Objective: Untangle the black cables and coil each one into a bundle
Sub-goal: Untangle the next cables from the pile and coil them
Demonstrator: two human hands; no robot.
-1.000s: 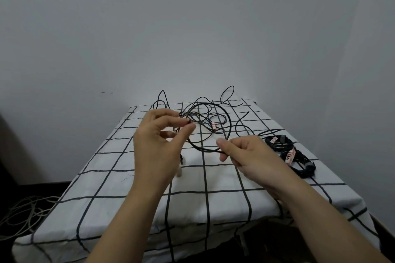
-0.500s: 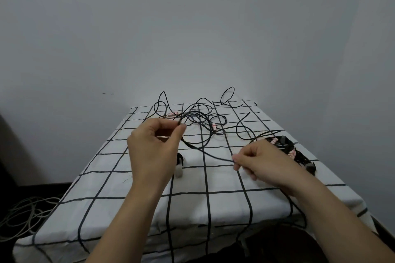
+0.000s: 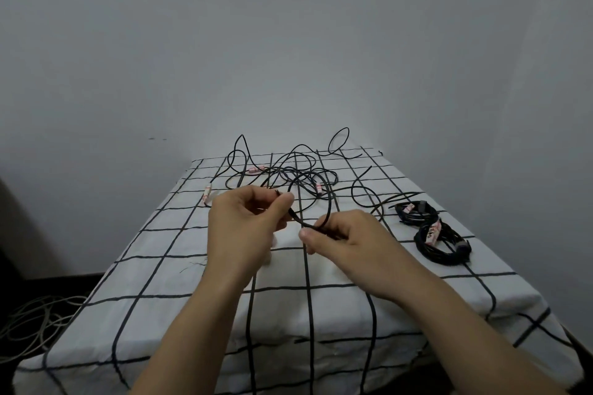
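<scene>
Left grip [image 3: 244, 228] pinches a black cable [image 3: 298, 220] near its end w/ thumb & fingers. Right grip [image 3: 349, 240] pinches the same cable just beside it, so a loop stands above the counter [image 3: 179, 266], prob. to form a coil turn. The tangle [image 3: 298, 173] lies at the far end, w/ two done bundles [image 3: 433, 236] set apart at right, likely to avoid re-snagging.

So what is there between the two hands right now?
In the head view, a short curved stretch of black cable runs from the pinch of the left hand to that of the right hand, above the checked cloth.
</scene>
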